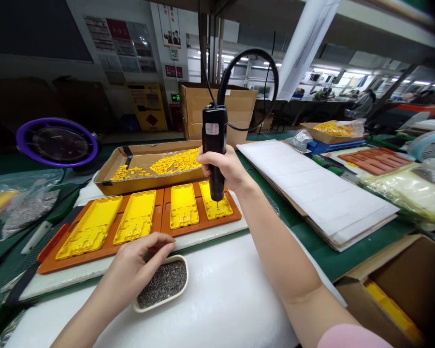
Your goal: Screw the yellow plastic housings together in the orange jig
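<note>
My right hand grips a black electric screwdriver held upright, its thin bit pointing down at the lower part of the rightmost yellow plastic shell. Whether the bit touches a screw there, I cannot tell. Several such yellow shells lie in a row on a reddish-brown fixture tray. Just in front of the tray, my left hand hovers over the edge of a small cream dish full of tiny dark screws. Its thumb and forefinger come together at the tips; anything pinched between them is too small to see.
Behind the tray sits a shallow cardboard box of small yellow parts. White sheets are stacked at right, with an open carton below. A purple-rimmed fan and bagged screws are at left. A cable loops above the screwdriver.
</note>
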Tool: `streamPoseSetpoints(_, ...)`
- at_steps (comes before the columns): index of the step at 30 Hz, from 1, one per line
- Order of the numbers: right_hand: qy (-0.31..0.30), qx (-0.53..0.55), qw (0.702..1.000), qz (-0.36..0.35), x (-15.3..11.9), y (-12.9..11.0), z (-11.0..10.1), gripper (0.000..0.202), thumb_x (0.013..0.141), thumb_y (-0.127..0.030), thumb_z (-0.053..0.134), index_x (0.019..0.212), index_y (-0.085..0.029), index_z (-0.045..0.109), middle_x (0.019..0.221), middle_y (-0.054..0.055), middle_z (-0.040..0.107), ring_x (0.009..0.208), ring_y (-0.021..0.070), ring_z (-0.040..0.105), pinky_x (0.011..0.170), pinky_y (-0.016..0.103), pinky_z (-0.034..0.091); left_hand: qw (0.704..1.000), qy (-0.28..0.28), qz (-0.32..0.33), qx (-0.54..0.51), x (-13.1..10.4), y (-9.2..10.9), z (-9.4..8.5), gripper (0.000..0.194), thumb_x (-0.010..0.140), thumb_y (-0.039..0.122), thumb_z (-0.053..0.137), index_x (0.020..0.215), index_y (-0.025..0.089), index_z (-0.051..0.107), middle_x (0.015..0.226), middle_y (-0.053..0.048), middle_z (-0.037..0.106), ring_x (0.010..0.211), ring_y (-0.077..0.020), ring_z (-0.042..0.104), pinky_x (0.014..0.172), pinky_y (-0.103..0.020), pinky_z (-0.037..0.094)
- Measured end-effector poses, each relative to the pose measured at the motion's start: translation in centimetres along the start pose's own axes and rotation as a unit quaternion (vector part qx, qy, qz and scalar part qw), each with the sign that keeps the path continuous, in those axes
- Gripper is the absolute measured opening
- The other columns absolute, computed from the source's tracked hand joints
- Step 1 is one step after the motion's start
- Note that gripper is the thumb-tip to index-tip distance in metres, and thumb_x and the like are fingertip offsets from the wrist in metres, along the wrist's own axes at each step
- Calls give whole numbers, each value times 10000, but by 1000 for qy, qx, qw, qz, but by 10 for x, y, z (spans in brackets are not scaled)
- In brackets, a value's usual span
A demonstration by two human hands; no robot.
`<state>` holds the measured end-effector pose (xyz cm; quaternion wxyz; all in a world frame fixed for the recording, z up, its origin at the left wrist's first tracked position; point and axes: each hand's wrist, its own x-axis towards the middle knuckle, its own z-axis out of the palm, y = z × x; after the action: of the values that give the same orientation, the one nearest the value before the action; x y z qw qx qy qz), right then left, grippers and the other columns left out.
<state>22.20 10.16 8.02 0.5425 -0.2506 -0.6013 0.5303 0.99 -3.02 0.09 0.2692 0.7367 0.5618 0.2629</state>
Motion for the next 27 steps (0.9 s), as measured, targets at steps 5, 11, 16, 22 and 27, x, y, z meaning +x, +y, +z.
streamPoseSetpoints(5,-105,12,994,25,-3,-1,-1,139,640,-259,670,690,-154,595,513,-45,493,440,68,423,444,186,342,1000,-2,-3,5,0,0,0,297,837,498,504,861,237,643,867,-10,678,795,-180,626,703,-219,472)
streamPoseSetpoints(11,52,51,997,-14,2,3,-16,150,659,-249,692,722,-149,599,542,-44,494,466,62,433,462,182,382,1000,1,2,3,-1,1,-1,283,829,495,520,841,243,649,845,7,679,778,-165,631,684,-198,472)
streamPoseSetpoints(16,201,162,962,89,7,3,-71,297,657,-350,747,731,-145,545,613,-16,532,485,58,469,461,167,427,1000,8,6,7,0,0,0,277,830,486,523,848,242,654,834,3,681,770,-167,635,676,-196,477)
streamPoseSetpoints(22,293,16,931,216,6,32,-123,447,849,-598,439,759,-161,458,616,28,520,508,104,507,499,230,487,1000,9,14,6,-1,-1,0,275,832,483,522,831,240,650,833,2,677,777,-168,636,670,-198,478)
streamPoseSetpoints(27,297,-163,912,232,12,63,-131,188,928,-293,344,953,-153,467,740,37,564,606,123,565,607,262,506,1000,8,10,7,-2,-2,0,286,838,491,514,832,235,642,833,2,674,777,-165,630,670,-201,472)
